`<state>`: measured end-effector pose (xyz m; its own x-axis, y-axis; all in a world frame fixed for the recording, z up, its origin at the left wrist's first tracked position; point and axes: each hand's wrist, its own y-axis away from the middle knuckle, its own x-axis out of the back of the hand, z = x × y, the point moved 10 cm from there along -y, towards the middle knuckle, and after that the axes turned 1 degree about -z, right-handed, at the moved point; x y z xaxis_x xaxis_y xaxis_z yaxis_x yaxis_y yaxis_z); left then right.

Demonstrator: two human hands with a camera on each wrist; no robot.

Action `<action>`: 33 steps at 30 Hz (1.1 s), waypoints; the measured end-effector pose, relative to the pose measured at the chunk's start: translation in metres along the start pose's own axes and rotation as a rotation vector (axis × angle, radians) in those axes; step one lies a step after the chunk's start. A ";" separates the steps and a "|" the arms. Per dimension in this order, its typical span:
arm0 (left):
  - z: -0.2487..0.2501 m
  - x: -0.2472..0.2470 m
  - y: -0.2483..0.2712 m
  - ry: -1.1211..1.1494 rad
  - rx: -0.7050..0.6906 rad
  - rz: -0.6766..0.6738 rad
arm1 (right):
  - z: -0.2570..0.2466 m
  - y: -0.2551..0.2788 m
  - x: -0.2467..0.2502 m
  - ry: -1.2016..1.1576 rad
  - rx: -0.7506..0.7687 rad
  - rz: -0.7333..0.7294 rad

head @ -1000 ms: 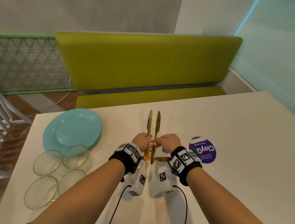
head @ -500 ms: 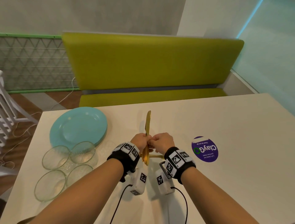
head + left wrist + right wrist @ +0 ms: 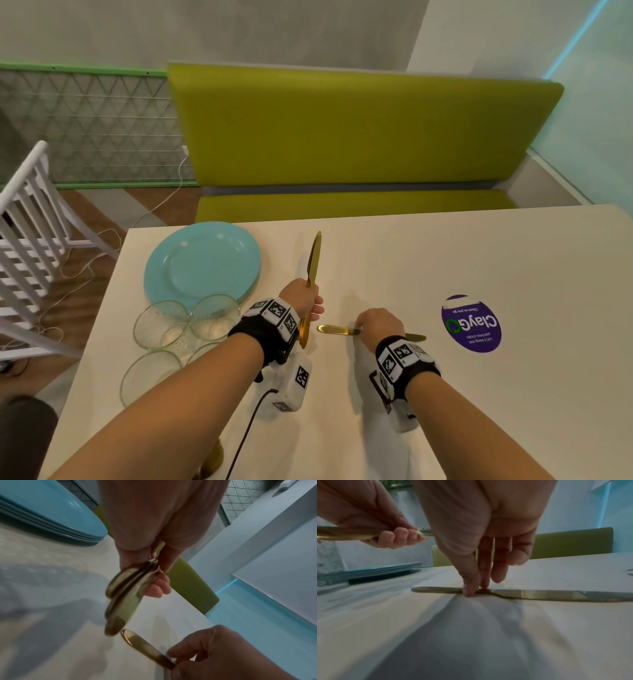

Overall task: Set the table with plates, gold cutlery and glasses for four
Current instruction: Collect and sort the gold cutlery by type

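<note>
My left hand [image 3: 306,297] grips a bundle of gold cutlery [image 3: 313,258] upright above the white table [image 3: 445,253]; the left wrist view shows several handles [image 3: 122,600] fanned below my left hand [image 3: 158,578]. My right hand [image 3: 376,324] is down on the table, its thumb and forefinger pinching a gold knife [image 3: 334,329] that lies flat, blade to the right. The right wrist view shows this knife [image 3: 539,595] and my right hand's fingertips [image 3: 473,588] at its neck. A stack of blue plates [image 3: 202,263] and several glass bowls [image 3: 161,325] sit to the left.
A purple round sticker [image 3: 472,323] is on the table right of my right hand. A green bench [image 3: 342,137] runs along the far edge. A white chair [image 3: 30,222] stands off the left end. Cables trail from my wrist cameras over the near table.
The two upright pieces were joined in my left hand. My right hand let go, moved right and down, and now pinches the knife lying on the table.
</note>
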<state>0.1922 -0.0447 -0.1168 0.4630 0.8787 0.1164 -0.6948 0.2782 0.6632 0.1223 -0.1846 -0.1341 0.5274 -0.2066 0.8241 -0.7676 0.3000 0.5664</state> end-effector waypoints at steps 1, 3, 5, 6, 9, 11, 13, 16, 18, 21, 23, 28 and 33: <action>-0.001 0.001 0.000 -0.001 0.001 -0.006 | 0.000 0.000 -0.001 0.045 0.006 0.003; -0.001 0.002 0.003 -0.010 -0.005 -0.027 | -0.001 0.000 -0.003 0.134 0.029 0.001; -0.001 0.003 0.007 -0.027 -0.015 -0.054 | -0.004 0.003 -0.005 0.215 0.072 -0.005; -0.001 0.003 0.009 -0.041 -0.018 -0.068 | -0.006 0.007 -0.005 0.248 0.091 -0.008; -0.002 0.004 0.017 -0.093 -0.035 -0.098 | -0.011 0.014 -0.007 0.279 0.123 0.032; -0.003 0.004 0.022 -0.146 -0.055 -0.114 | -0.014 0.024 -0.008 0.290 0.128 0.057; -0.005 0.002 0.025 -0.210 -0.074 -0.129 | -0.019 0.033 -0.004 0.296 0.152 0.114; -0.008 -0.005 0.031 -0.307 -0.134 -0.152 | -0.032 0.055 0.005 0.301 0.212 0.206; -0.013 -0.016 0.039 -0.354 -0.143 -0.198 | -0.046 0.078 0.024 0.356 0.282 0.354; -0.025 -0.034 0.055 -0.394 -0.116 -0.293 | -0.056 0.103 0.027 0.402 0.368 0.377; -0.032 -0.045 0.069 -0.416 -0.113 -0.360 | -0.060 0.120 0.029 0.418 0.406 0.368; -0.044 -0.067 0.101 -0.550 -0.181 -0.428 | -0.068 0.160 0.035 0.474 0.464 0.397; -0.065 -0.092 0.132 -0.611 -0.200 -0.467 | -0.053 0.186 0.015 0.506 0.479 0.302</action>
<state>0.0219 -0.0639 -0.0886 0.9105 0.3020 0.2825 -0.4134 0.6809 0.6045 0.0067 -0.0829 -0.0162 0.2831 0.3073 0.9085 -0.9187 -0.1851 0.3489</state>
